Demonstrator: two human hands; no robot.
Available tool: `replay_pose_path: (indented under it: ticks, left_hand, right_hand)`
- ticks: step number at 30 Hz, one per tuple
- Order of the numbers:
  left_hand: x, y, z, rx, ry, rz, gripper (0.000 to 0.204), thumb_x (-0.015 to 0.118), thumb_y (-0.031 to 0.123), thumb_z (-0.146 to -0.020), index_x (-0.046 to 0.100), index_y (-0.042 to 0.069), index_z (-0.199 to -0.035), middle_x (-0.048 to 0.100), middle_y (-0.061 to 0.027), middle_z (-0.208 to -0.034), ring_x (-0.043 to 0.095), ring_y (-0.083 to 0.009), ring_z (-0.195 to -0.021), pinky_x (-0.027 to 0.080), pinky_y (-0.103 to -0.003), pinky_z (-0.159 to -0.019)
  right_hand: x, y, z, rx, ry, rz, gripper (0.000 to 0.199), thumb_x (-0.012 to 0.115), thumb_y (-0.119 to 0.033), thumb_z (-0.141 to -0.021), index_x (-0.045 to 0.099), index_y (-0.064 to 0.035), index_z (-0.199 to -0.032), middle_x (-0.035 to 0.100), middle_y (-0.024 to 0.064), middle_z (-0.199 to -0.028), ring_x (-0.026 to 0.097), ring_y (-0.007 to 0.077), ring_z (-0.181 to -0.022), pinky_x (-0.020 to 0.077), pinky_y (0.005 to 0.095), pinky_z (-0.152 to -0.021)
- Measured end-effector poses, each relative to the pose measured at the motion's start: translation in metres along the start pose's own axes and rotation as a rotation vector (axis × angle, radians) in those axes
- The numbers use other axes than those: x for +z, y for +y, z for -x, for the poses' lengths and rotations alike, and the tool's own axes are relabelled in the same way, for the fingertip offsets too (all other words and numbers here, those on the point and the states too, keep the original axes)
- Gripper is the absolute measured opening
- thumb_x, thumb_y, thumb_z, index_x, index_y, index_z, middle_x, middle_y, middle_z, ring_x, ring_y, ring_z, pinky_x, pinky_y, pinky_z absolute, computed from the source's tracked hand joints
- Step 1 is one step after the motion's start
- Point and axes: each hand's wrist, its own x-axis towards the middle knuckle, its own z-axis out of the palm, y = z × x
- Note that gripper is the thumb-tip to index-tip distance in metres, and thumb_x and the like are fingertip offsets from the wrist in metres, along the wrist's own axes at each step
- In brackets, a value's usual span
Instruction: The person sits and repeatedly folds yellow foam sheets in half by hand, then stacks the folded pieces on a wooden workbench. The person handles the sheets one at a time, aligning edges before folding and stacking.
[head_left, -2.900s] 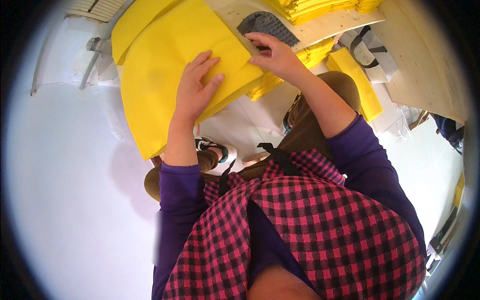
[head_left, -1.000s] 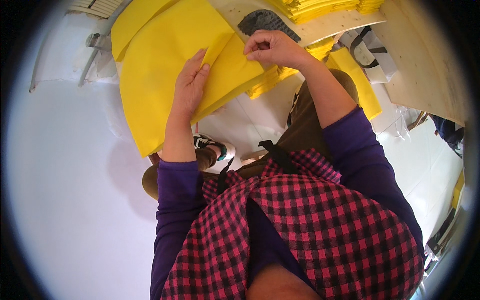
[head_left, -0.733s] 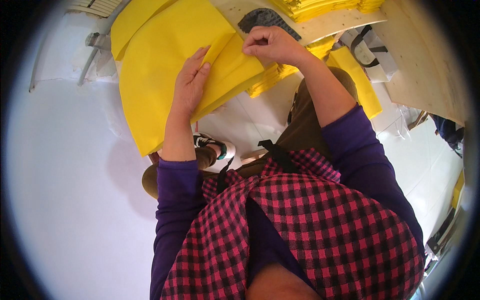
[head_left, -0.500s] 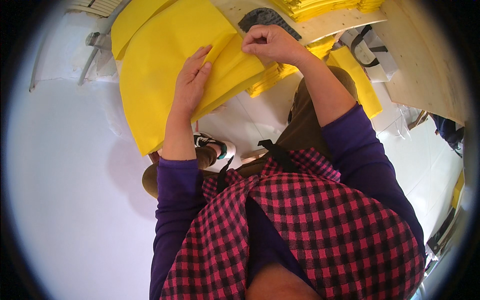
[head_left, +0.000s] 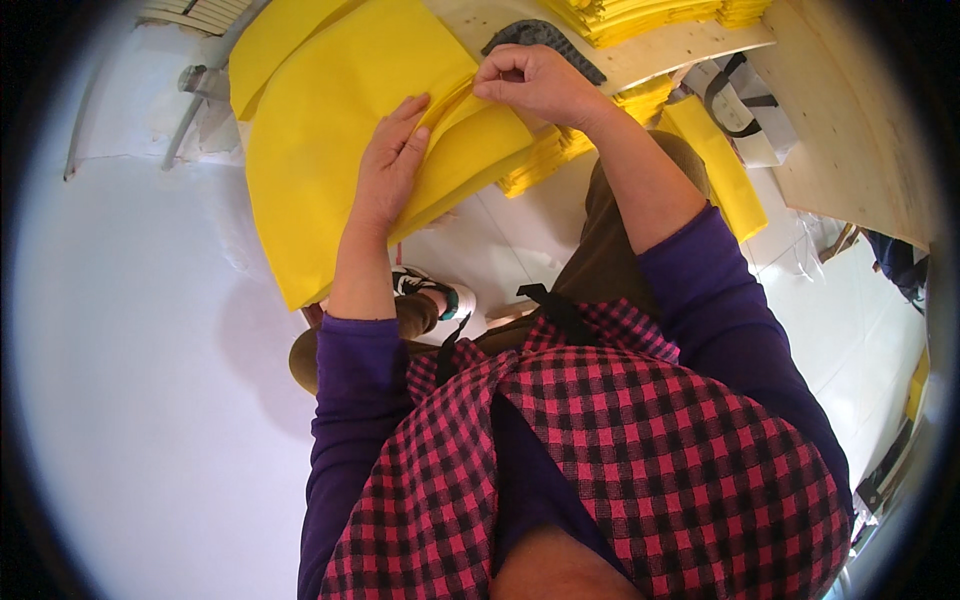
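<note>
Pinched shut, our right hand grips the yellow fabric sheet's folded edge at upper centre; left hand lies flat, open, on it. We'd keep edges aligned, smoothing outward.

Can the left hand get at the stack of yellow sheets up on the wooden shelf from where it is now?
Probably not easily: the left hand lies flat on the big yellow sheet, and the right hand sits between it and the stack.

The yellow fabric sheet — large, smooth, folded over at its right edge — lies flat, hanging off the bench.
</note>
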Motion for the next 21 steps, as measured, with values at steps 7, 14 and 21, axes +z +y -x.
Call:
replay_pose_path:
  ticks: [7, 14, 21]
  left_hand:
    - [-0.0009, -0.0004, -0.0008, -0.002, -0.011, 0.033, 0.033, 0.05, 0.023, -0.096, 0.06, -0.001, -0.117, 0.05, -0.0145, -0.136, 0.04, -0.031, -0.131, 0.029, -0.037, -0.109]
    - [-0.002, 0.0, -0.0015, 0.025, -0.049, 0.016, 0.043, 0.06, 0.029, -0.089, 0.059, -0.001, -0.119, 0.048, -0.0158, -0.138, 0.038, -0.032, -0.133, 0.028, -0.038, -0.11]
    - [-0.0001, -0.0023, 0.0006, 0.029, -0.046, -0.011, 0.057, 0.073, 0.029, -0.077, 0.058, -0.005, -0.121, 0.047, -0.0179, -0.139, 0.038, -0.0318, -0.132, 0.03, -0.038, -0.11]
  right_hand:
    - [0.0022, -0.0032, -0.003, 0.012, 0.015, -0.076, 0.013, 0.067, -0.014, -0.087, 0.064, -0.002, -0.087, 0.057, -0.0027, -0.079, 0.053, 0.0073, -0.077, 0.044, 0.0229, -0.072]
    - [0.0036, -0.0017, -0.0054, -0.008, 0.036, -0.12, 0.013, 0.067, -0.015, -0.087, 0.064, -0.0015, -0.088, 0.057, -0.0028, -0.08, 0.053, 0.007, -0.077, 0.0441, 0.0226, -0.072]
    - [0.0078, 0.0051, -0.0092, -0.065, 0.082, -0.125, 0.022, 0.069, -0.023, -0.083, 0.067, -0.0021, -0.09, 0.064, 0.0016, -0.076, 0.057, 0.0088, -0.072, 0.0474, 0.0254, -0.068]
